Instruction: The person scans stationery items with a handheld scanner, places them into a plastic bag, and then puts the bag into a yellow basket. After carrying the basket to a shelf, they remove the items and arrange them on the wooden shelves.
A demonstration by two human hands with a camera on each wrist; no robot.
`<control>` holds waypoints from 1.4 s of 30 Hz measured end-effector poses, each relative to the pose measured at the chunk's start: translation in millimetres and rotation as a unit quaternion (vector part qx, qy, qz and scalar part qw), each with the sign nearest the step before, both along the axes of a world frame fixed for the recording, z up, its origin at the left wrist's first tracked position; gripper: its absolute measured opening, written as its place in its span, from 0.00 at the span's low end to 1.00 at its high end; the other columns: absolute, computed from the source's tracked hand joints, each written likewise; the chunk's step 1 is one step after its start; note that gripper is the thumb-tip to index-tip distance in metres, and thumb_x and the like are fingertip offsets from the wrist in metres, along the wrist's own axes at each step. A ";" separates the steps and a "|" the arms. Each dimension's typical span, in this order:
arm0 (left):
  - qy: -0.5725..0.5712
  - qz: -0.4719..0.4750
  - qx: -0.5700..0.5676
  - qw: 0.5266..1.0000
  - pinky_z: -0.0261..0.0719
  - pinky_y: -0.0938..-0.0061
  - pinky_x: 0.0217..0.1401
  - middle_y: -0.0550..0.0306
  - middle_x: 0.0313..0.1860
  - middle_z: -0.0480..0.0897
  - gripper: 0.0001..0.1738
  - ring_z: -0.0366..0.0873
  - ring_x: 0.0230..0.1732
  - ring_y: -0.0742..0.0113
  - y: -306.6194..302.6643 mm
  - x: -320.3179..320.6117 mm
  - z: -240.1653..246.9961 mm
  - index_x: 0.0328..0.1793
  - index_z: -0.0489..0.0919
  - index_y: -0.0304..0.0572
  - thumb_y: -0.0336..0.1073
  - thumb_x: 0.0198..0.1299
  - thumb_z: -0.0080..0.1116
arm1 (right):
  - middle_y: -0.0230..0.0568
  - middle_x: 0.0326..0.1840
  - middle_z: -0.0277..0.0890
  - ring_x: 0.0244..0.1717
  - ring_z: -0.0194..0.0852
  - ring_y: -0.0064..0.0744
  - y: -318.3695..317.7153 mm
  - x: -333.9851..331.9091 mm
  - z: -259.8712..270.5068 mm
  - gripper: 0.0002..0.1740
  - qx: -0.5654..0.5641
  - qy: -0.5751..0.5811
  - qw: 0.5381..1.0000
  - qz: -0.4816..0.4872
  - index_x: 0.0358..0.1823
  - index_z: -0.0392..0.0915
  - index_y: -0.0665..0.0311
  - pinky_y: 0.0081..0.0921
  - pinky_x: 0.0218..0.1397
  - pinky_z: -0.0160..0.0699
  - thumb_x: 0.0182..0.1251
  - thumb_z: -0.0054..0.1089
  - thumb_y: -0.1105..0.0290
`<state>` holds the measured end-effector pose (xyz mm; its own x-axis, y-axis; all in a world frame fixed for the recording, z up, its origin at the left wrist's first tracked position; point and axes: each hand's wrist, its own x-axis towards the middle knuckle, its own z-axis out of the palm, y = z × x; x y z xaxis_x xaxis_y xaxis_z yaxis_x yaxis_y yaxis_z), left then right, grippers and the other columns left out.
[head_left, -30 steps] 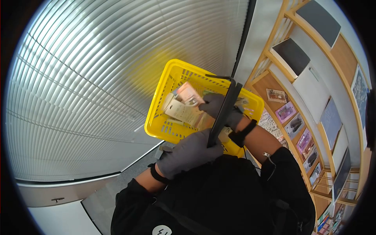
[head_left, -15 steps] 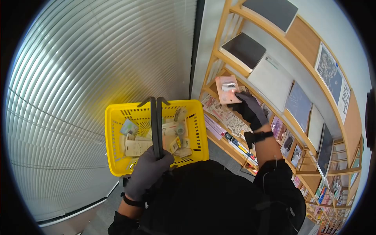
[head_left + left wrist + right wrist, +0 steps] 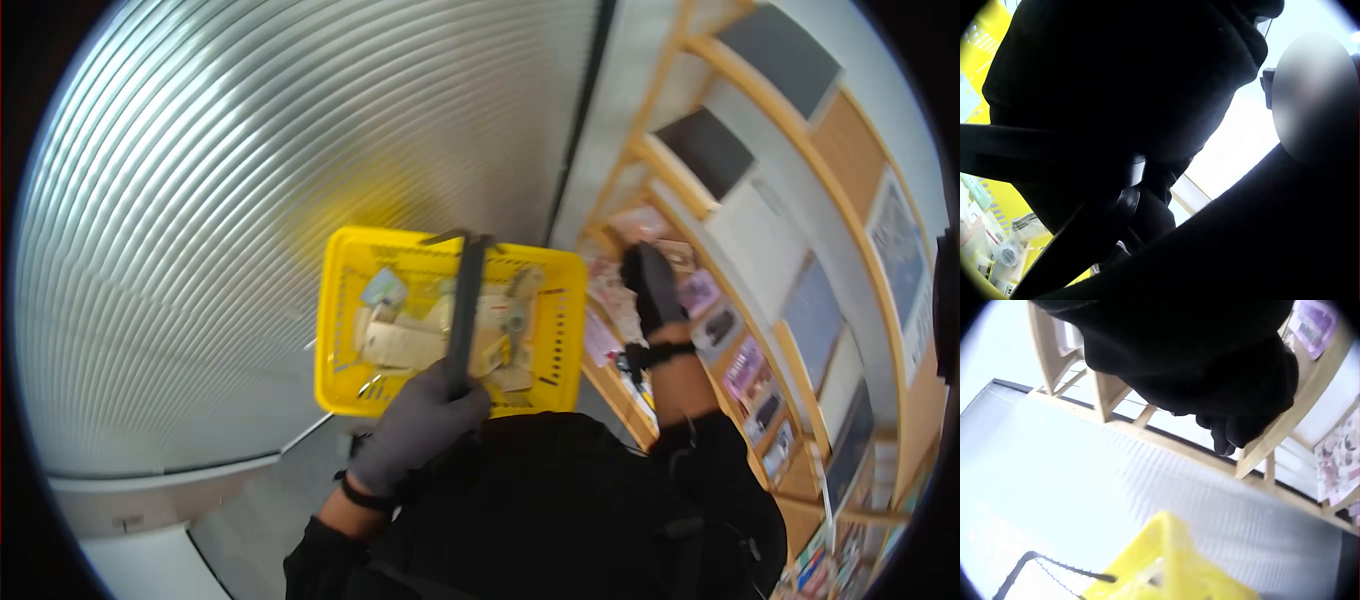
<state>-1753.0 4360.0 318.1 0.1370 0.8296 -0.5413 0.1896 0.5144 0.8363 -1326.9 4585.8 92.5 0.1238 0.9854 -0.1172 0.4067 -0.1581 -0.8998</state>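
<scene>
My gloved left hand (image 3: pixel 420 425) grips the black handles (image 3: pixel 466 310) of a yellow shopping basket (image 3: pixel 333 320). Packaged goods lie inside it, among them a beige pack (image 3: pixel 400 342) and a blue-white pack (image 3: pixel 385 288). My right hand (image 3: pixel 655 285), also gloved, is at the wooden shelf, its fingers just below a pink package (image 3: pixel 640 222) on the upper left of that shelf. In the right wrist view this hand (image 3: pixel 1235 394) is a dark shape with loosely bent fingers and nothing visible in them. The left wrist view shows the left hand (image 3: pixel 1116 125) dark around the handles.
A wooden rack (image 3: pixel 815 440) curves down the right side with purple packs (image 3: pixel 743 368) and dark-covered books (image 3: pixel 700 150). Ribbed metallic blinds (image 3: pixel 250 200) fill the left. Grey floor (image 3: pixel 260 500) shows at lower left.
My right hand went from inside the basket to the shelf with the pink package, which now lies on the shelf above the fingers. My left hand keeps hold of the basket handles.
</scene>
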 end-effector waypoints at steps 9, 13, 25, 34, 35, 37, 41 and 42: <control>-0.011 -0.085 0.021 0.996 0.85 0.76 0.41 0.62 0.35 0.86 0.11 0.86 0.33 0.73 1.6 4.1 -0.9 0.50 0.83 0.41 0.40 0.73 0.68 | 0.49 0.47 0.90 0.50 0.91 0.43 -78.2 -246.5 135.2 0.22 0.008 -0.039 0.864 0.502 0.56 0.89 0.68 0.37 0.56 0.87 0.67 0.74 0.61; 0.011 -0.142 0.055 0.988 0.84 0.75 0.41 0.62 0.33 0.86 0.11 0.85 0.33 0.74 3.1 4.7 8.4 0.49 0.82 0.42 0.41 0.73 0.67 | 0.58 0.50 0.90 0.58 0.89 0.55 -79.4 -329.0 86.2 0.39 0.130 -0.199 0.850 0.470 0.66 0.86 0.67 0.46 0.62 0.85 0.58 0.78 0.49; -0.013 -0.121 0.038 0.992 0.83 0.75 0.40 0.61 0.34 0.87 0.14 0.85 0.34 0.74 8.3 -12.6 12.0 0.50 0.83 0.39 0.43 0.71 0.68 | 0.50 0.43 0.91 0.49 0.92 0.48 -86.1 -239.8 87.6 0.13 0.267 -0.006 0.859 0.436 0.46 0.95 0.59 0.37 0.56 0.87 0.58 0.79 0.69; 0.021 -0.128 0.023 0.991 0.84 0.72 0.43 0.59 0.33 0.88 0.14 0.86 0.34 0.70 35.7 -4.0 2.0 0.50 0.83 0.36 0.42 0.71 0.67 | 0.48 0.49 0.93 0.50 0.93 0.41 -151.2 -79.4 134.5 0.11 0.117 0.184 0.969 0.119 0.49 0.93 0.64 0.33 0.57 0.89 0.66 0.75 0.78; 0.014 -0.110 0.013 0.994 0.84 0.72 0.42 0.59 0.32 0.87 0.13 0.86 0.34 0.70 37.5 -3.6 -1.5 0.49 0.82 0.36 0.40 0.71 0.67 | 0.48 0.50 0.93 0.51 0.93 0.40 -161.2 -62.7 128.4 0.12 0.069 0.255 0.964 0.032 0.50 0.93 0.65 0.33 0.58 0.89 0.66 0.75 0.79; 0.002 -0.128 0.007 0.992 0.84 0.72 0.40 0.59 0.32 0.86 0.13 0.85 0.33 0.71 43.3 3.4 -7.2 0.48 0.81 0.35 0.39 0.71 0.67 | 0.47 0.50 0.93 0.52 0.93 0.39 -178.9 -29.6 112.5 0.12 0.138 0.154 0.978 -0.027 0.51 0.93 0.64 0.33 0.58 0.89 0.67 0.75 0.78; 0.027 -0.101 -0.012 0.994 0.84 0.74 0.33 0.58 0.30 0.83 0.09 0.84 0.28 0.70 51.0 21.0 -7.4 0.46 0.79 0.38 0.35 0.71 0.65 | 0.45 0.49 0.93 0.52 0.93 0.39 -213.4 35.9 81.8 0.13 0.254 -0.139 0.947 -0.138 0.53 0.92 0.64 0.34 0.58 0.89 0.68 0.72 0.79; 0.031 -0.089 -0.017 0.995 0.83 0.74 0.33 0.58 0.29 0.82 0.09 0.83 0.26 0.70 51.0 23.1 -6.8 0.46 0.80 0.37 0.35 0.70 0.66 | 0.47 0.49 0.93 0.53 0.94 0.41 -220.2 55.1 76.5 0.14 0.272 -0.235 0.918 -0.166 0.53 0.91 0.63 0.34 0.57 0.90 0.68 0.70 0.80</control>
